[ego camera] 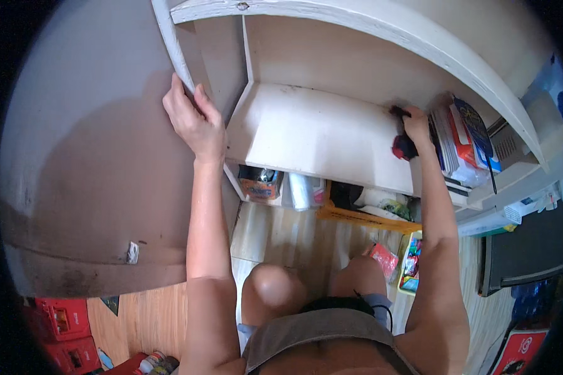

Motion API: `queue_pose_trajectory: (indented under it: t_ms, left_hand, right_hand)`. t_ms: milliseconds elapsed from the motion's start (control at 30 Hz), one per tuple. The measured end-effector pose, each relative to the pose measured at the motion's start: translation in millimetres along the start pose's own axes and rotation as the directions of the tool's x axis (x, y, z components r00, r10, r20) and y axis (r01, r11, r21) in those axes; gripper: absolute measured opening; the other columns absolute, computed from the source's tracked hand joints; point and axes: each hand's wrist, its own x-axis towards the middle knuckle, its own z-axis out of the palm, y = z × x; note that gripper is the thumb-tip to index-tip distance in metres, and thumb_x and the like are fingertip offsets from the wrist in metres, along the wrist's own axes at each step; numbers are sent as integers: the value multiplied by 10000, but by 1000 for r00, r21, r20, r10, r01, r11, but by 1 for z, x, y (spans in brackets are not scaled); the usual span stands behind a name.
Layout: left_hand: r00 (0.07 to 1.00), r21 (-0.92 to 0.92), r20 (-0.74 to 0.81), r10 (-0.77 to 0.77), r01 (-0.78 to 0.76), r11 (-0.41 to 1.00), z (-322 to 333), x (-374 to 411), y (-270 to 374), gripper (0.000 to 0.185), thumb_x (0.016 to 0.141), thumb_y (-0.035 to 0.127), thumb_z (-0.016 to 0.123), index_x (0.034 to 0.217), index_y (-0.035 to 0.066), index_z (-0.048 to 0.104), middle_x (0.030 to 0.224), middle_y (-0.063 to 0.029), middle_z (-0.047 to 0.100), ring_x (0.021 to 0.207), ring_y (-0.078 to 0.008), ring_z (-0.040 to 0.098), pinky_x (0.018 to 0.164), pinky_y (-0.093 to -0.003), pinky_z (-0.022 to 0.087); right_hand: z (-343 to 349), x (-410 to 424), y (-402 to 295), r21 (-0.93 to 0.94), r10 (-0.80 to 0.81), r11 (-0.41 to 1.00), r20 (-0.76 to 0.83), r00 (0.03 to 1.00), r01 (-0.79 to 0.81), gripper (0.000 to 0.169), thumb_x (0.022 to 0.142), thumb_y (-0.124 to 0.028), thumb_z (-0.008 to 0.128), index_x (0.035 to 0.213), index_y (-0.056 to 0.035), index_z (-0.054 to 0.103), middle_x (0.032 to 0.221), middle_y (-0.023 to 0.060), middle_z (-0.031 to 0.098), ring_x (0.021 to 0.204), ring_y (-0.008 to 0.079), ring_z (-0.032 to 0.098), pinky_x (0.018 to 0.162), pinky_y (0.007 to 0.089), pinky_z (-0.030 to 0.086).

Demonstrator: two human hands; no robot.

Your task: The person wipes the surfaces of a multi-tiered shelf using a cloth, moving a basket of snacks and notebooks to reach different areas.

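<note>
My left hand [194,119] grips the white wooden edge [176,54] at the left side of a shelf unit, thumb on one side and fingers on the other. Inside the unit, my right hand [416,124] is closed on a dark cloth [405,146] with a red part, near the right end of the white shelf board [309,126]. The hand looks slightly blurred. Just right of it stands a row of books and papers [450,136], with a dark blue paddle-shaped item [473,123] leaning against them.
Below the shelf board are an orange box [260,187], a clear plastic roll [299,191] and a yellow crate [352,214]. A tray of colourful packets [410,267] and a red packet [383,258] lie near my knees. Red crates [68,318] stand at lower left.
</note>
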Motion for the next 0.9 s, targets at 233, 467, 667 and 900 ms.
queue_pose_trajectory:
  t_ms: [233, 467, 667, 900]
  left_hand:
    - [999, 52, -45, 20, -18, 998, -11, -10, -22, 397, 935, 117, 511, 1261, -93, 424, 956, -156, 501, 821, -253, 477, 712, -343, 417]
    - [999, 26, -43, 18, -17, 1000, 5, -16, -14, 406, 949, 162, 498, 1258, -93, 431, 951, -144, 504, 847, -242, 466, 732, -332, 404]
    - [995, 82, 0, 95, -95, 992, 7, -9, -12, 427, 953, 157, 487, 1276, -107, 394, 985, -167, 510, 868, -268, 465, 744, -349, 407]
    - [994, 124, 2, 111, -110, 986, 1, -11, -19, 422, 952, 141, 485, 1277, -110, 390, 1014, -184, 516, 869, -277, 466, 735, -352, 408]
  right_hand:
    - [45, 14, -141, 71, 18, 997, 153, 988, -30, 296, 757, -90, 512, 1014, -61, 657, 1040, 191, 631, 1021, 371, 571, 905, 447, 440]
    - [128, 50, -308, 93, -340, 940, 228, 912, 328, 175, 730, -89, 555, 818, -5, 681, 877, 215, 655, 834, 333, 650, 764, 419, 515]
    - [143, 60, -274, 308, -479, 834, -9, 878, 459, 203, 732, -82, 565, 874, -127, 703, 868, 144, 670, 820, 344, 643, 740, 439, 507]
    - [73, 26, -88, 221, -345, 919, 58, 937, 325, 206, 728, -16, 536, 875, -60, 673, 931, 134, 654, 926, 329, 589, 810, 418, 463]
